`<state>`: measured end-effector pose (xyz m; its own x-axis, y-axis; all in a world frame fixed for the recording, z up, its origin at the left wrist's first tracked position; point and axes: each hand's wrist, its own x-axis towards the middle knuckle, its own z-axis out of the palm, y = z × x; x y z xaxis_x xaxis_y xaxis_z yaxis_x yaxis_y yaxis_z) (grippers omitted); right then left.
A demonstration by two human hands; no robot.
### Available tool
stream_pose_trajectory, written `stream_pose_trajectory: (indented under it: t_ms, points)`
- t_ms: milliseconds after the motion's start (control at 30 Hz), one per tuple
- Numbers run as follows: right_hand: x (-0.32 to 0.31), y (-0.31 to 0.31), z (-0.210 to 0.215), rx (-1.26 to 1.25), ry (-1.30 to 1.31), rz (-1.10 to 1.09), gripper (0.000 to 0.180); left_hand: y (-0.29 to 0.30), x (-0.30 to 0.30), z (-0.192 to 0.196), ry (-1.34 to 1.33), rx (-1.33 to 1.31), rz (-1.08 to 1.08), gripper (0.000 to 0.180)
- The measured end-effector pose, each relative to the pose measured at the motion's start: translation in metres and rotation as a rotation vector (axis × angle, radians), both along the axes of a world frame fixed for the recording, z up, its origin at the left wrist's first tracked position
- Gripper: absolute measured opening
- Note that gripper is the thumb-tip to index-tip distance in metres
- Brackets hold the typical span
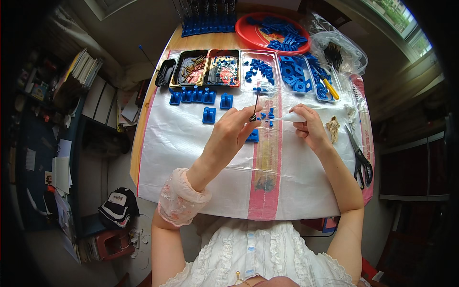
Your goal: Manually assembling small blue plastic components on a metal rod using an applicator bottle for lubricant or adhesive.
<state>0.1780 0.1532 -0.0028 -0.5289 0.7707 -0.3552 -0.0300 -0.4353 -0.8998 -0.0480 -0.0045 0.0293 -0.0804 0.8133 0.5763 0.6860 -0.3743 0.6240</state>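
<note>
- The left hand (228, 129) is on the near side of the middle box (243, 80); its grip pinches a black wire piece (256, 106) between thumb and fingertips, low down at the coil.
- The wire piece stands roughly upright in that grip, its long axis running from the coil toward the middle box, with a blue tip (258, 90) at the box's near edge.
- The right hand (311, 128), on the near side of the middle box and to its right, has its grip closed around a small white bottle (292, 116).
- The bottle's thin nozzle points left, crosswise to the wire and toward the coil, which lies in the left hand's grip; I cannot tell whether nozzle and coil touch.
- Loose small blue pieces (271, 116) lie just on the near side of the middle box; a blue block (253, 137) sits farther out on that side, partly behind the left hand.
- The desk (191, 44) bears a white sheet (306, 186), its pink stripe (262, 201) running from the middle box toward the person.
- Left of the middle box stand two black trays; right of it, well toward the person, lie scissors (362, 167).
- In the room, a backpack (119, 206) rests far left of the middle box; a window (399, 16) is far right, beyond it.
</note>
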Motion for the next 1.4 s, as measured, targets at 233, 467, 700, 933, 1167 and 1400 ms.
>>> stream_pose_trajectory:
  t_ms: [233,467,700,933,1167,1400]
  points:
    - [-0.0004,-0.0002,0.0006,0.006,0.007,0.002,0.013,-0.0006,0.0,0.0012,0.004,0.003,-0.001,0.034]
    - [-0.001,-0.0004,0.0021,0.017,-0.008,-0.003,0.013,-0.0012,0.0006,0.003,-0.004,-0.003,-0.001,0.034]
    - [0.0014,0.0017,0.0015,0.036,-0.008,-0.003,0.013,0.0002,-0.0003,0.0002,0.007,0.012,0.0,0.035]
    - [0.0013,0.0021,-0.0004,0.037,0.0,0.004,0.013,0.0001,-0.0004,-0.0003,-0.002,0.002,0.0,0.035]
    - [-0.0022,-0.0016,0.0039,0.031,-0.002,-0.003,0.013,0.0002,-0.0002,0.0006,-0.001,0.0,-0.001,0.035]
    - [-0.0006,0.0002,0.0027,0.046,-0.014,-0.001,0.013,-0.0005,0.0,0.0003,-0.005,-0.001,0.004,0.035]
